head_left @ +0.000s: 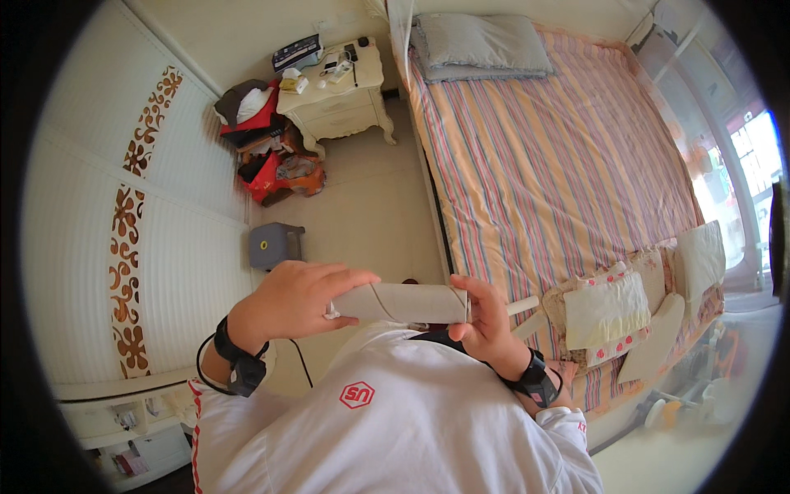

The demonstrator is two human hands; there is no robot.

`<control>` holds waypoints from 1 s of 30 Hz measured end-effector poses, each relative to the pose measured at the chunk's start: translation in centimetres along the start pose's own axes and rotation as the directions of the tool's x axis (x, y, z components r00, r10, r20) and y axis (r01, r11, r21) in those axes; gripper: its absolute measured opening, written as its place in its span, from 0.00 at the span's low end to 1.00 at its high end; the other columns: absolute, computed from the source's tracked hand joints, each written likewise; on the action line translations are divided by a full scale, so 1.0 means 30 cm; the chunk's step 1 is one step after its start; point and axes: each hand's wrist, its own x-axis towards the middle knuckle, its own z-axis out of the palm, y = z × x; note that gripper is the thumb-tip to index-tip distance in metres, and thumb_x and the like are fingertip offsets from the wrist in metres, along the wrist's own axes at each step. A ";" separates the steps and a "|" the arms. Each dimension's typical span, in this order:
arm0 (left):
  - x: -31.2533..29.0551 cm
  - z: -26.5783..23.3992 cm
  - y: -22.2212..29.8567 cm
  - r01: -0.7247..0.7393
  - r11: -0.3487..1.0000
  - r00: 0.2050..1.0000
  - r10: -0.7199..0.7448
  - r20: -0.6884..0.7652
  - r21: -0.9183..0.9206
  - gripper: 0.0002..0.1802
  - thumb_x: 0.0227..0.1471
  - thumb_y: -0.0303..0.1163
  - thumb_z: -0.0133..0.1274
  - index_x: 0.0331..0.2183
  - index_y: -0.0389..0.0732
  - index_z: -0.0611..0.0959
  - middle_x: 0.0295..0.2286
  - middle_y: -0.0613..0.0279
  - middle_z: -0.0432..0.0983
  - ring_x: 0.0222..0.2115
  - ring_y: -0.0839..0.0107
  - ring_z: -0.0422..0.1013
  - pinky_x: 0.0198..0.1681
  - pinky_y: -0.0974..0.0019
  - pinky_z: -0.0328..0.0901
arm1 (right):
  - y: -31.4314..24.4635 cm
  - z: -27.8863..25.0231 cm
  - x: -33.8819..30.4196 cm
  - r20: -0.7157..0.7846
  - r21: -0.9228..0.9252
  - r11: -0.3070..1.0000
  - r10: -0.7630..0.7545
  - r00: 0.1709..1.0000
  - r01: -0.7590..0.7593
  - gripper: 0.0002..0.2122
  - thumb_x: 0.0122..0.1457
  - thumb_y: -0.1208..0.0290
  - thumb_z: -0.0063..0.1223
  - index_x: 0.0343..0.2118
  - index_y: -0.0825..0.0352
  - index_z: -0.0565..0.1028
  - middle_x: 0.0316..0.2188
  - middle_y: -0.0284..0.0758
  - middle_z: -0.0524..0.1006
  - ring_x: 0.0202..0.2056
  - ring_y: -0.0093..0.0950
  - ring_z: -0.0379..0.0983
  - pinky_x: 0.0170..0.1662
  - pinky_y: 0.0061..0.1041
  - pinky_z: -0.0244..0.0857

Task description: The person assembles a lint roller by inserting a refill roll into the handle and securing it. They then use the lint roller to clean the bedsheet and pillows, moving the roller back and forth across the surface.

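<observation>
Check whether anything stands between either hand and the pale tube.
Nothing visible does. The left hand has its fingers on the left end of the pale tube, and the right hand holds the right end.

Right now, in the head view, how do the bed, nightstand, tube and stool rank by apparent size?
Largest to smallest, by area:
bed
nightstand
tube
stool
The tube's nearness to the camera enlarges it, so its place shows apparent size only.
</observation>
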 end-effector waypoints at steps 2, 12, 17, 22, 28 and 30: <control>0.019 -0.008 0.001 -0.034 0.999 0.999 0.035 0.014 -0.038 0.29 0.43 0.47 0.62 0.48 0.51 0.75 0.29 0.65 0.75 0.23 0.66 0.73 0.27 0.64 0.66 | 0.001 -0.004 -0.015 -0.036 0.060 0.998 0.012 0.999 -0.009 0.35 0.52 0.49 0.59 0.53 0.73 0.64 0.42 0.41 0.75 0.39 0.29 0.74 0.40 0.23 0.68; 0.112 -0.085 0.014 -0.026 0.998 0.980 0.036 0.198 -0.054 0.30 0.43 0.44 0.62 0.49 0.49 0.74 0.35 0.62 0.77 0.32 0.59 0.74 0.33 0.60 0.68 | -0.023 -0.020 -0.006 -0.081 0.123 0.988 0.108 0.991 -0.098 0.35 0.45 0.51 0.66 0.52 0.70 0.68 0.39 0.39 0.76 0.37 0.27 0.74 0.38 0.23 0.68; 0.150 -0.063 -0.025 -0.007 0.985 0.967 0.051 0.249 -0.173 0.30 0.40 0.43 0.64 0.47 0.48 0.75 0.38 0.60 0.77 0.37 0.57 0.73 0.37 0.61 0.68 | -0.009 -0.041 -0.009 -0.144 0.074 0.993 0.100 0.984 -0.090 0.28 0.43 0.61 0.71 0.46 0.68 0.71 0.38 0.39 0.76 0.34 0.30 0.75 0.37 0.26 0.70; 0.212 -0.039 -0.086 0.033 0.972 0.882 0.082 0.465 -0.234 0.37 0.33 0.47 0.69 0.47 0.48 0.76 0.43 0.59 0.74 0.39 0.57 0.73 0.40 0.61 0.68 | -0.003 -0.050 0.001 0.016 0.195 0.964 0.184 0.983 -0.184 0.24 0.47 0.68 0.69 0.47 0.66 0.70 0.37 0.36 0.75 0.34 0.31 0.74 0.38 0.26 0.70; 0.311 0.014 -0.077 -0.236 0.960 0.891 0.275 0.362 -0.148 0.38 0.37 0.54 0.65 0.47 0.43 0.75 0.50 0.53 0.66 0.40 0.53 0.71 0.46 0.59 0.65 | 0.001 -0.056 0.002 0.059 -0.018 0.972 0.235 0.970 -0.234 0.26 0.47 0.69 0.68 0.49 0.65 0.71 0.36 0.36 0.73 0.36 0.32 0.72 0.39 0.25 0.69; 0.339 0.052 -0.047 -0.280 0.909 0.916 0.349 0.196 -0.309 0.36 0.41 0.54 0.63 0.47 0.41 0.75 0.47 0.53 0.69 0.40 0.53 0.71 0.46 0.59 0.65 | 0.005 -0.055 0.003 0.062 -0.057 0.964 0.263 0.963 -0.259 0.24 0.47 0.71 0.67 0.48 0.63 0.71 0.33 0.36 0.73 0.34 0.33 0.72 0.37 0.27 0.68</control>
